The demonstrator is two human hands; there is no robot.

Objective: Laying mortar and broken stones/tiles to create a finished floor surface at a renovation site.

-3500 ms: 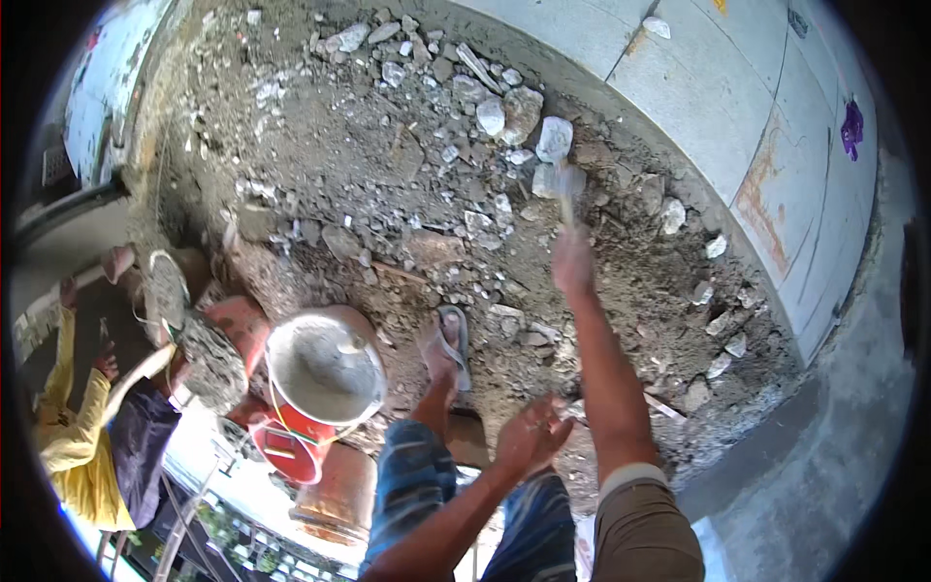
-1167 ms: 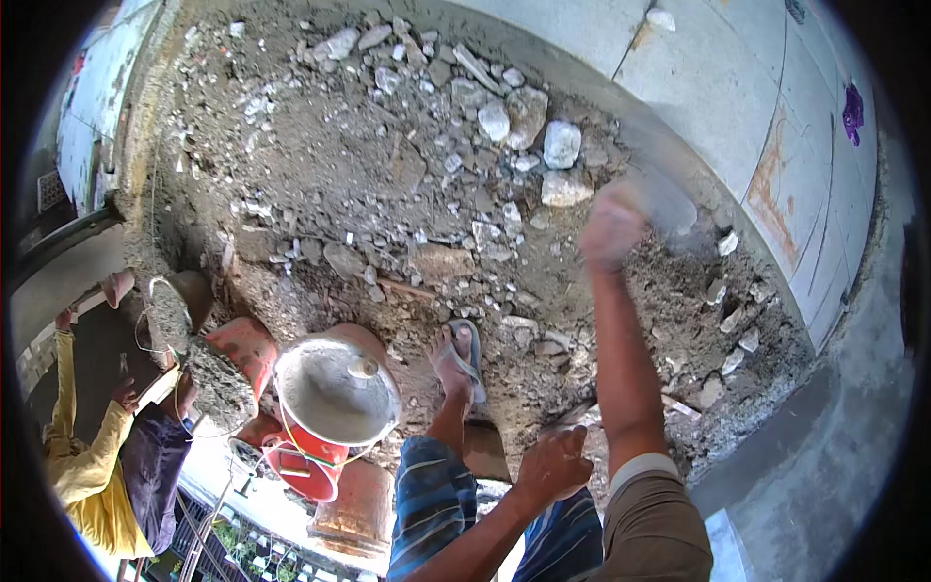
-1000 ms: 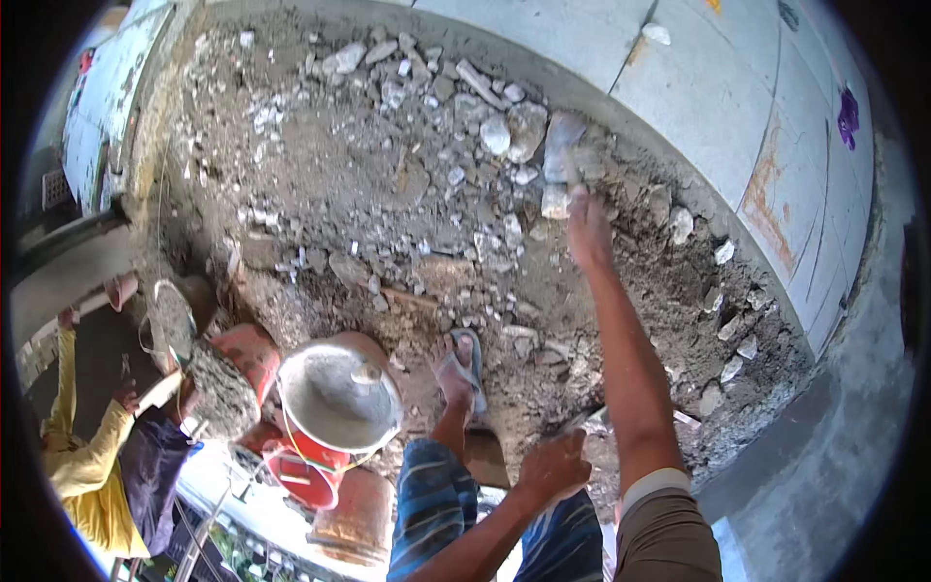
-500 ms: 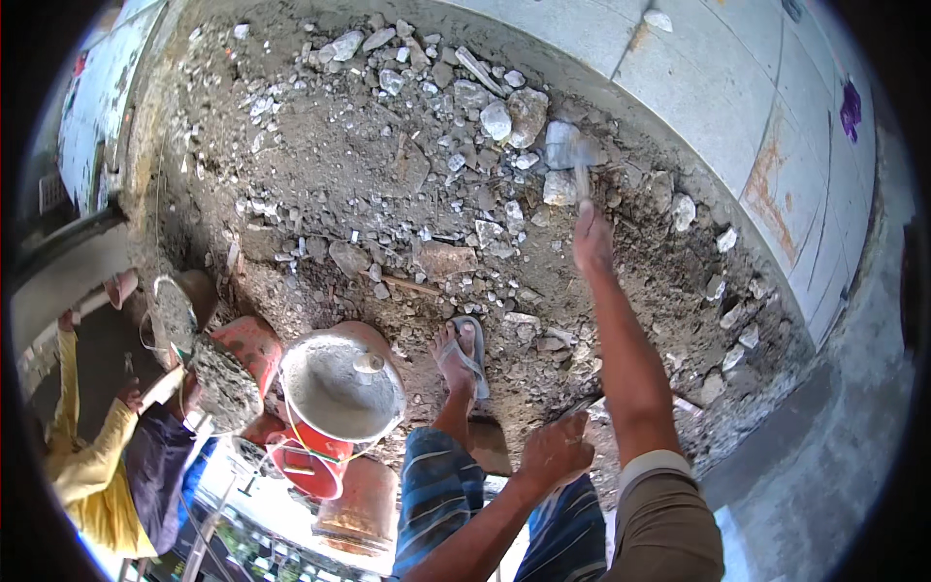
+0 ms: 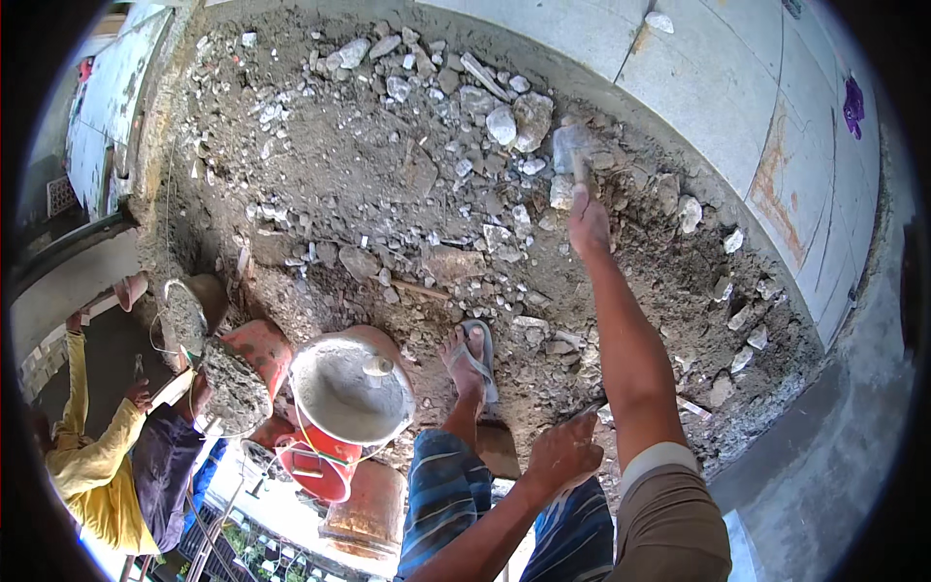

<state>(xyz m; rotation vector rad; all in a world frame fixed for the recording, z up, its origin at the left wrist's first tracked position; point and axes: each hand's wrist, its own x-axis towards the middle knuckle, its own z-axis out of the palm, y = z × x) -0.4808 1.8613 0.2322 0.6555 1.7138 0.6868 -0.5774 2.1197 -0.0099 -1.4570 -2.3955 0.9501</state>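
My right hand (image 5: 589,225) reaches far out over the rubble, closed round the handle of a short-handled tool (image 5: 580,167). Motion blurs the tool's greyish head, so its kind is unclear. It is among stones at the far edge of the dirt, beside a large brownish stone (image 5: 532,120) and a white stone (image 5: 501,125). Close to my knees, my left hand (image 5: 565,450) has its fingers curled in; whatever they might hold is hidden. My sandalled foot (image 5: 469,357) stands on the broken ground to the left of my right forearm.
A bucket of grey powder (image 5: 320,388) stands left of my foot, by a red bucket (image 5: 320,464) and a rusty drum (image 5: 367,504). Further left, a person in yellow (image 5: 107,466) works near a mortar-filled bucket (image 5: 233,393). Pale slabs (image 5: 713,126) border the dirt at the far right.
My right hand has moved slightly farther away with the tool, and less of its handle shows. My left hand stays near my knees. The whole view has shifted a little.
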